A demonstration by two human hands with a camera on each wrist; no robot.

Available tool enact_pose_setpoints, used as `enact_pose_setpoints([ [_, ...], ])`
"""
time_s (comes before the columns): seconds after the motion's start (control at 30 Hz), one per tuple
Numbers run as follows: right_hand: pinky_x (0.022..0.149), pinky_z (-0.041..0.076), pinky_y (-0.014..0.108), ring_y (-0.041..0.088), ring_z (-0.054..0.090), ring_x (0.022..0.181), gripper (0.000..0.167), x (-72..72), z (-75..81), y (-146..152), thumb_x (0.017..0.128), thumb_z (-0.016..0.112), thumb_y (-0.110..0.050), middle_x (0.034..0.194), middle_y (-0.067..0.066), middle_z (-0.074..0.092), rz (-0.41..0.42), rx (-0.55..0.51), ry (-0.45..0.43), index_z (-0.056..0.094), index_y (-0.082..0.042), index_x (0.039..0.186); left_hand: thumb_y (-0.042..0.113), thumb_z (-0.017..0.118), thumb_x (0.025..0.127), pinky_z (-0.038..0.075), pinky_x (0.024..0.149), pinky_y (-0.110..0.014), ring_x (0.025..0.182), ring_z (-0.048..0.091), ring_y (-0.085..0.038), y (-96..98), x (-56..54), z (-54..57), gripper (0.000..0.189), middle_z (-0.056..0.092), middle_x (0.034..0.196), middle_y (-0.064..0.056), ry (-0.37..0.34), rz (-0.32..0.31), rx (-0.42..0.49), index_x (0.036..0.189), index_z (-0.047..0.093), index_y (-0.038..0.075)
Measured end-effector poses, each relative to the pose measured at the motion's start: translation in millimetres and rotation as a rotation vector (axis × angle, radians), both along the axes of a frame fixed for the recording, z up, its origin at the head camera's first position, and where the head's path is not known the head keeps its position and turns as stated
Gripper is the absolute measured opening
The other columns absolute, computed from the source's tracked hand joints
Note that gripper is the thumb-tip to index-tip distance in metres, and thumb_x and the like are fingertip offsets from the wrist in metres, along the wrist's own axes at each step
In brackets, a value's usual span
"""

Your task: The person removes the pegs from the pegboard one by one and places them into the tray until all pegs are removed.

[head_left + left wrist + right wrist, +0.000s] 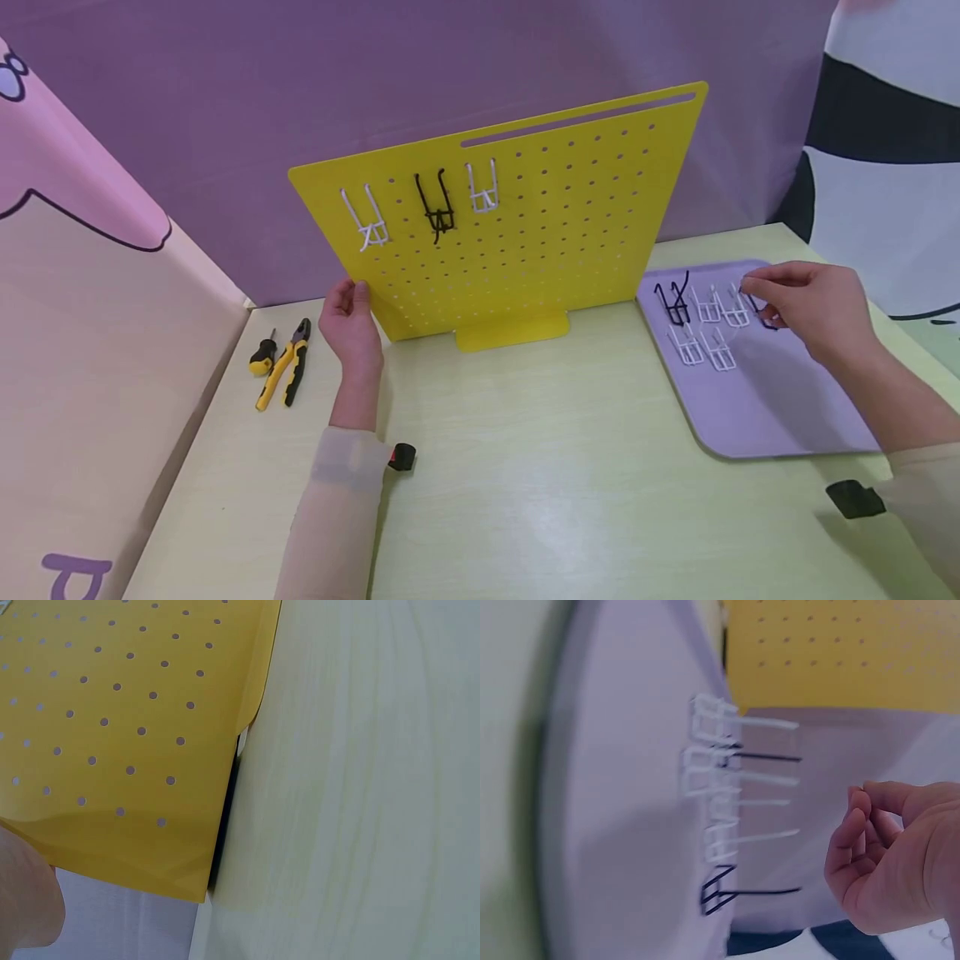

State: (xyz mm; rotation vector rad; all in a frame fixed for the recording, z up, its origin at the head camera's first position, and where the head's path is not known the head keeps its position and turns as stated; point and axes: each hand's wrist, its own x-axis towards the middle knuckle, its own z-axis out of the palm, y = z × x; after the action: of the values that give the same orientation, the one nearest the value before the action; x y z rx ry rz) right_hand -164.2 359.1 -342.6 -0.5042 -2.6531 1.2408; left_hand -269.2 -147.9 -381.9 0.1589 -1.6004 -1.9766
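A yellow pegboard (570,217) stands tilted on its base, with a white hook (372,229), a black hook (440,218) and another white hook (483,198) mounted near its top left. My left hand (352,325) grips the board's left edge, thumb at the front; only part of it shows in the left wrist view. Over the lilac tray (787,408), my right hand (817,304) has curled fingers with fingertips together. In the right wrist view nothing shows between them, and a black hook (718,891) stands in the tray apart from the hand.
Several white hooks (720,350) and a black hook (677,310) lie in the tray's far left part. At the table's left are pliers (285,367) with yellow-black handles and a stubby screwdriver (263,357). A purple backdrop (225,125) rises behind the table.
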Motion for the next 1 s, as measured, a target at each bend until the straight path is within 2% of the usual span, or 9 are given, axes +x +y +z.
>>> enact_pose_setpoints([
  [0.03,0.063,0.054,0.020,0.016,0.061,0.075,0.068,0.2,3.8,-3.7,0.094,0.062,-0.059,0.101,-0.003,0.063,0.001,0.005,0.007,0.062,-0.004,0.134,0.019,0.068,0.098,0.050,0.096,-0.028,0.105,0.059,-0.018,-0.3,-0.1,-0.3,0.026,0.066,0.110,-0.005,0.001,-0.003,0.001,0.119,0.068,0.004],
  [0.2,0.059,0.052,0.020,0.010,0.061,0.073,0.058,0.2,19.7,-18.3,0.094,0.065,-0.055,0.080,-0.026,0.061,0.029,-0.011,0.089,0.065,-0.008,0.127,0.020,0.068,0.098,0.050,0.096,-0.027,0.105,0.058,-0.018,-0.3,-0.1,-0.8,0.026,0.066,0.110,-0.005,0.004,-0.007,-0.001,0.118,0.068,0.004],
  [0.3,0.058,0.051,0.019,0.009,0.061,0.073,0.051,1.3,28.4,-26.4,0.094,0.066,-0.052,0.080,-0.028,0.062,0.041,-0.033,0.129,0.068,-0.011,0.124,0.019,0.068,0.098,0.050,0.095,-0.028,0.103,0.058,-0.018,0.7,-0.4,-0.8,0.025,0.066,0.109,-0.005,0.013,-0.009,-0.001,0.118,0.068,0.003],
  [0.57,0.060,0.050,0.016,0.014,0.057,0.078,0.041,-2.9,45.5,-59.8,0.095,0.069,-0.043,0.090,-0.017,0.067,0.092,-0.157,0.273,0.072,-0.012,0.122,0.021,0.068,0.097,0.050,0.094,-0.028,0.103,0.058,-0.018,0.2,-0.8,-0.9,0.026,0.066,0.110,-0.006,0.013,-0.007,0.004,0.117,0.069,0.003],
  [0.7,0.061,0.050,0.016,0.016,0.058,0.078,0.038,-7.9,51.5,-79.9,0.094,0.072,-0.041,0.094,-0.011,0.068,0.108,-0.216,0.315,0.074,-0.013,0.120,0.020,0.067,0.098,0.050,0.094,-0.028,0.103,0.058,-0.019,0.0,-0.1,-1.8,0.027,0.066,0.109,-0.006,0.015,-0.007,0.000,0.118,0.068,0.003],
  [0.87,0.063,0.052,0.017,0.019,0.060,0.081,0.038,-15.7,56.1,-101.6,0.094,0.073,-0.037,0.098,-0.002,0.070,0.136,-0.292,0.384,0.074,-0.008,0.119,0.020,0.068,0.098,0.050,0.095,-0.028,0.103,0.059,-0.018,0.5,0.0,-1.3,0.026,0.067,0.108,-0.005,0.014,0.002,-0.009,0.117,0.068,0.002],
  [1.0,0.063,0.053,0.018,0.019,0.061,0.080,0.036,-23.3,60.2,-120.4,0.094,0.074,-0.033,0.098,-0.002,0.070,0.163,-0.322,0.447,0.074,-0.005,0.117,0.019,0.068,0.098,0.051,0.095,-0.028,0.102,0.060,-0.018,0.7,-0.7,-0.9,0.025,0.067,0.106,-0.005,0.021,0.006,-0.014,0.116,0.068,0.001],
])
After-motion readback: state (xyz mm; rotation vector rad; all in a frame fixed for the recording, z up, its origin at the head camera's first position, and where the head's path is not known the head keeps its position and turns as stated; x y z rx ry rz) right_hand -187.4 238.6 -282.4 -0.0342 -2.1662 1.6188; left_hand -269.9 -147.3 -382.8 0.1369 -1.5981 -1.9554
